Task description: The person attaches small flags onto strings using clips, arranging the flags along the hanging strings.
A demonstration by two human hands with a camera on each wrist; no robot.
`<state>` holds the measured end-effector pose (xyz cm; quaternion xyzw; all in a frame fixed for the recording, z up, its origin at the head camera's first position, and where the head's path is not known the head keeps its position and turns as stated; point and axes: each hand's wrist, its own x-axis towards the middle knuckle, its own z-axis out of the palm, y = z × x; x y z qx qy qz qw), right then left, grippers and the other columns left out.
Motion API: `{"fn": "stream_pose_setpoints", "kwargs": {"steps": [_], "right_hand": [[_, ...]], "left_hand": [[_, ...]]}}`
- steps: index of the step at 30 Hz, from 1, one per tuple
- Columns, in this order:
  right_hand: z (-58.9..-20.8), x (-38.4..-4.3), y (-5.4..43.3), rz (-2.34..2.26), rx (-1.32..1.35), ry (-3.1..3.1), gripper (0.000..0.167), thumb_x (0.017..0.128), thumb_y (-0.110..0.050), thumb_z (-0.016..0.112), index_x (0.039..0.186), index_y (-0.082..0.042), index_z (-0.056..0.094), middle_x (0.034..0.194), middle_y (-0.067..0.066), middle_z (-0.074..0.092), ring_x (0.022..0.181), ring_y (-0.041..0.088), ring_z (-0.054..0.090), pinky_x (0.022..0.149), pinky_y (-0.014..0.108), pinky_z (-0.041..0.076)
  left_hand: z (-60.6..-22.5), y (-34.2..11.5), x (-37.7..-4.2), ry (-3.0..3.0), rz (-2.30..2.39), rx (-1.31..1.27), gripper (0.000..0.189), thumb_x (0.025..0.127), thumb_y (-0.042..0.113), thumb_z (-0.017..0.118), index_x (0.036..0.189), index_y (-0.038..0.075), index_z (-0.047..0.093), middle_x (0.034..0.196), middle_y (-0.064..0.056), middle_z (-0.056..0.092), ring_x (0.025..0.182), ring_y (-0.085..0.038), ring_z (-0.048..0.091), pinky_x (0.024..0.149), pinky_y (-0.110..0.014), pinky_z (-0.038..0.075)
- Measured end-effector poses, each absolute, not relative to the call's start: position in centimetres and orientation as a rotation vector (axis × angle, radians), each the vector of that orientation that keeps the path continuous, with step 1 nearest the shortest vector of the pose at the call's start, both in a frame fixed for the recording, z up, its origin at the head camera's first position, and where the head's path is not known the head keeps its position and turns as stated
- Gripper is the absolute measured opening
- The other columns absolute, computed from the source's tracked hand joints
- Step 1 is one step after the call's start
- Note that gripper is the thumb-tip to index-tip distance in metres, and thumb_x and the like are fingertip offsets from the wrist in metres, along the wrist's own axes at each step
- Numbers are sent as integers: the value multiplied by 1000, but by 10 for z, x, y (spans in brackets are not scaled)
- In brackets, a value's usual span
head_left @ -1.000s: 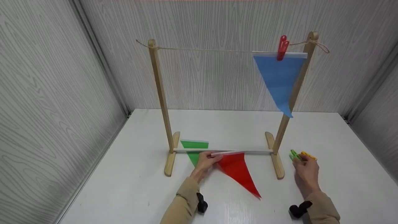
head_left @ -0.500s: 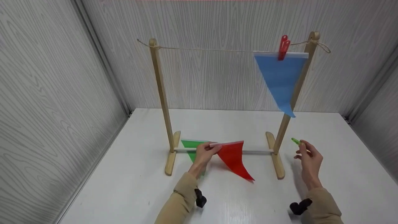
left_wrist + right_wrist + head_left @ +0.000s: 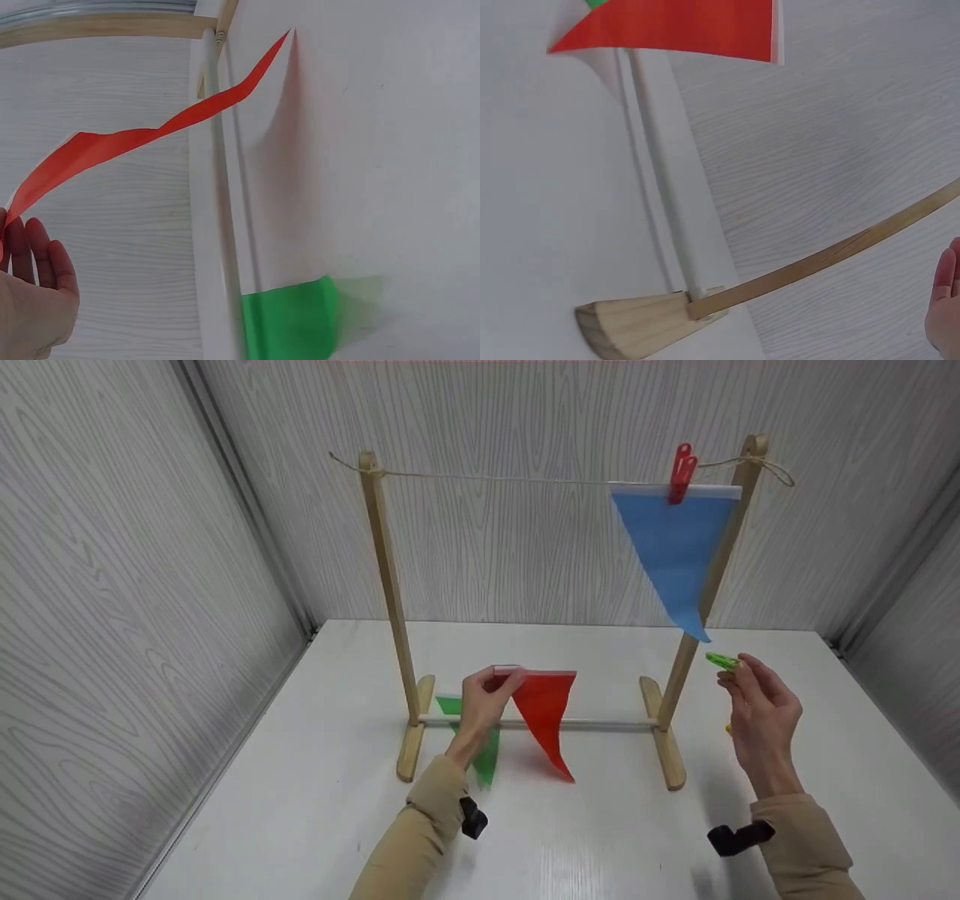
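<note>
My left hand pinches the white top edge of a red triangular pennant, whose point hangs down in front of the stand's white crossbar. In the left wrist view the red pennant stretches away from the left fingertips. To the right of the stand, my right hand is raised and pinches a light green clothespin between thumb and fingers. Only a bit of that right hand shows in the right wrist view. A green pennant lies draped at the crossbar, partly covered by my left hand.
A wooden stand has a left post, a right post and a string between their tops. From the string hangs a blue pennant under a red clothespin. A yellow thing peeks out behind my right hand.
My left hand has lifted the red pennant, so it hangs higher. The right hand has picked the green clothespin up off the table and raised it.
</note>
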<state>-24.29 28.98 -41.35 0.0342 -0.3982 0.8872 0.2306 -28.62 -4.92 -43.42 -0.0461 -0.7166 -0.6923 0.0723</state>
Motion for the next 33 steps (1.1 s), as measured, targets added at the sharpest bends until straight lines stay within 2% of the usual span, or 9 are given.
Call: {"fn": "stream_pose_setpoints", "kwargs": {"steps": [4,12,18,26,33], "right_hand": [[-392,-240,284,2420,173,-1042,30,87,5,64,115,14,57,106,18,59,87,23,66,85,26,56],[-348,-236,269,2284,544,-1064,27,91,11,55,116,20,55,107,20,58,92,24,62,88,26,55],[-313,-240,257,2151,712,-1128,28,88,16,56,115,23,53,104,20,61,93,23,60,89,25,54],[-263,-252,233,1782,728,-1480,26,87,4,66,113,9,65,95,9,69,81,16,62,78,18,52],[-232,-264,215,1660,793,-1612,30,86,-4,70,114,6,66,95,5,71,74,14,64,72,18,53]], "left_hand": [[-418,-51,-286,-2148,-2042,-198,27,90,30,68,107,9,70,102,-8,72,89,-18,64,84,-26,56],[-387,-55,-288,-2056,-2023,-328,23,89,24,70,104,6,70,98,-10,73,88,-19,68,85,-28,56],[-364,-54,-291,-1967,-2062,-395,26,89,21,70,109,4,69,100,-11,74,89,-19,69,89,-30,55],[-333,-50,-295,-1843,-2150,-436,26,89,18,70,111,4,67,102,-12,72,93,-22,69,94,-33,54],[-312,-47,-299,-1791,-2169,-437,22,88,16,71,107,4,68,97,-12,73,91,-20,69,94,-31,54]]}}
